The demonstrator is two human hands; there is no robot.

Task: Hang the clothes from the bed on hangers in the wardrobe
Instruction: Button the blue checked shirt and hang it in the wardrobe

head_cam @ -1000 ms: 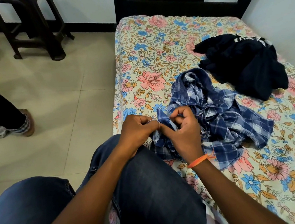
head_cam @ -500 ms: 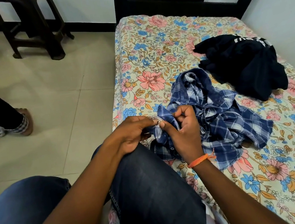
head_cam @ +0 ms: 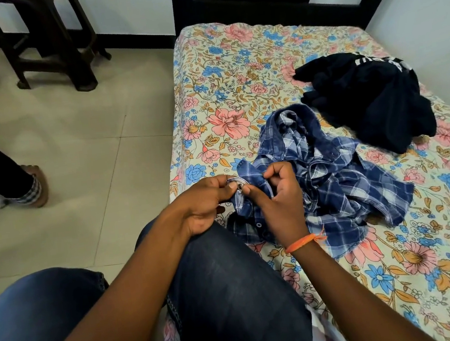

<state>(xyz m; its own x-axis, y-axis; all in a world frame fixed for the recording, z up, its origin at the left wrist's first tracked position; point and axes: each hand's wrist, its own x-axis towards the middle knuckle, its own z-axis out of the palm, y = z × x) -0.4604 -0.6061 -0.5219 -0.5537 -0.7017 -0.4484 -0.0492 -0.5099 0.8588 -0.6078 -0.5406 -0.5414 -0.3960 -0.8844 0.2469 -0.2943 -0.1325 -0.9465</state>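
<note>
A crumpled blue and white plaid shirt [head_cam: 332, 174] lies on the flowered bed [head_cam: 233, 64], near its left edge. My left hand [head_cam: 205, 201] pinches the shirt's button edge from the left. My right hand [head_cam: 275, 195], with an orange band on the wrist, pinches the same edge from the right. A small button shows between my two thumbs. Farther back on the right, a dark navy garment [head_cam: 373, 98] with white stripes lies in a heap. No hanger or wardrobe is in view.
My knees in blue jeans [head_cam: 228, 297] fill the foreground, one resting on the bed. Another person's leg and shoe [head_cam: 21, 184] stand on the tiled floor at left. Dark wooden furniture legs [head_cam: 61, 48] stand at the back left. A white wall borders the bed's right side.
My hands have shifted slightly along the shirt's edge; the left hand has opened up a little and now shows the button between the thumbs. The garments on the bed have not moved.
</note>
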